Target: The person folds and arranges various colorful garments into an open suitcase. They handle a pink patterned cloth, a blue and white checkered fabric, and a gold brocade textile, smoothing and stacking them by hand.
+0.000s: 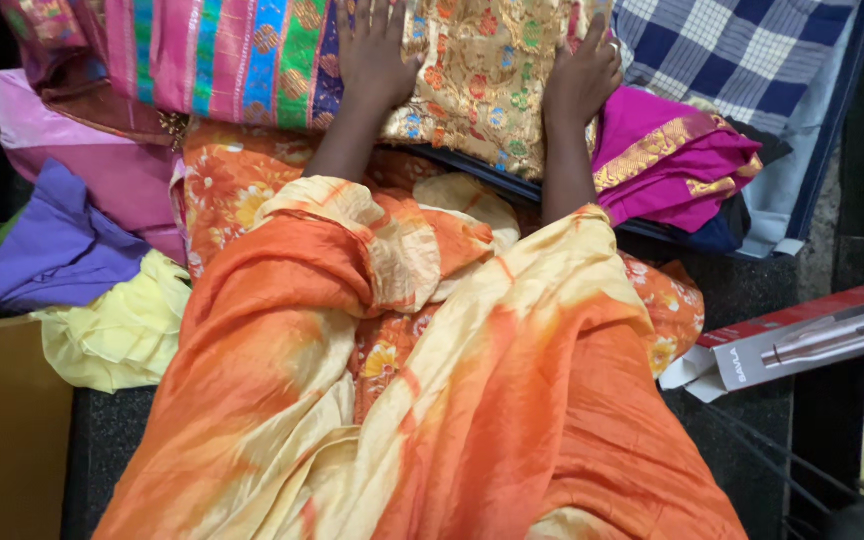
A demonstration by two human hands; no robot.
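Pressing flat on a gold brocade cloth (482,80) with small red, green and blue motifs, both hands lie open with palms down and fingers spread; neither grips anything. The left hand (374,55) rests on the cloth's left edge, where it meets a pink cloth with green and blue striped bands (222,55), and the right hand (582,75), a ring on one finger, rests on its right edge. Set apart like this, the hands seem to hold the slippery fabric taut and in place on the pile. The gold cloth lies at the top centre of the view, on top of other folded textiles. Just right of it sits a folded magenta cloth with a gold border (672,160), and beyond that a blue and white checked cloth (742,50). Nearer the person, an orange and cream draped garment (432,380) covers the lap and fills the lower view. At the left lie a purple cloth (52,240) and a pale yellow cloth (117,330), loosely heaped. At the right, well apart from the hands, a long red and white carton (802,340) lies on the dark floor (742,290).
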